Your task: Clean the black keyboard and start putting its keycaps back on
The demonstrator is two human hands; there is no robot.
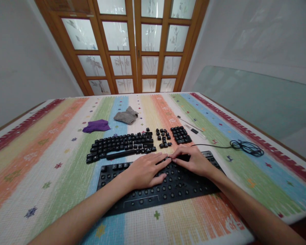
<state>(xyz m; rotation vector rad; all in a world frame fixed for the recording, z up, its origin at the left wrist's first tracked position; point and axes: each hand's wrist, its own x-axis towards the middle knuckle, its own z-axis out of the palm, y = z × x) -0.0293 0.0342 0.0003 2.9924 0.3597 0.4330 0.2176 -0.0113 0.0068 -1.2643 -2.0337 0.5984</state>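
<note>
A black keyboard (153,202) lies in front of me, most of its key posts bare and a few keycaps (120,166) along its top left edge. My left hand (148,170) rests over its middle, palm down with fingers spread. Its fingertips reach the upper edge beside my right hand (192,160). My right thumb and index finger pinch at the top row, on what appears to be a small black keycap (170,158), mostly hidden by the fingertips. Beyond the keyboard, loose keycaps (112,143) are laid out in key order, with a number-pad group (180,134) at the right.
A purple cloth (96,126) and a grey cloth (126,115) lie at the back. A thin brush-like tool (190,123) and a small black piece (194,130) lie behind the number-pad keycaps. A coiled cable (247,148) sits at right on the striped tablecloth (73,190).
</note>
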